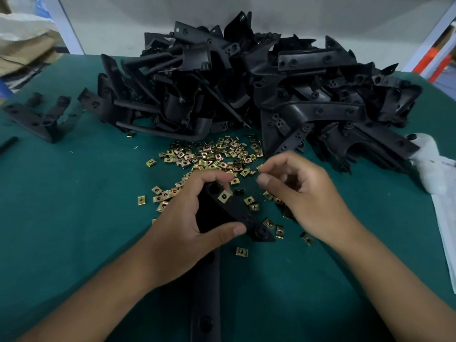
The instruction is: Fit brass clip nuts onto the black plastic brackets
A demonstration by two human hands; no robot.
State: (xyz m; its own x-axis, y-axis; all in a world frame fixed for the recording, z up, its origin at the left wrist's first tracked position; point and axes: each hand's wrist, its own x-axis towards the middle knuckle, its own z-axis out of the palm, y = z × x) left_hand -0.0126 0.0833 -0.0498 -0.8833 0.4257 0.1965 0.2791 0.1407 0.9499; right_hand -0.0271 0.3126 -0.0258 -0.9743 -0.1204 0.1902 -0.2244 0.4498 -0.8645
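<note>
1. A black plastic bracket (229,213) is gripped by the left hand (187,218), the thumb curled under its near side and the fingers curled over its far end.
2. One brass clip nut (224,196) is seen seated on the bracket's upper edge, just beside the left fingertips.
3. The right hand (303,193) is held just right of the bracket, above the bench, with the fingers curled and thumb and forefinger brought close together; a small brass piece appears to be pinched at the tips, but this cannot be told for certain.
4. Both forearms are brought in from the near edge of the bench (74,193), which is covered in green cloth.
5. Loose clip nuts (209,154) are scattered across the middle of the bench, some hidden under the hands.
6. A large heap of black brackets (259,82) is piled along the far edge, too tangled for single parts to be made out.
7. A separate bracket (37,117) is lying near the left edge.
8. A long black strip (206,304) is lying at the near edge, partly covered by the left wrist.
9. White cloth (434,166) is cut off at the right edge.
</note>
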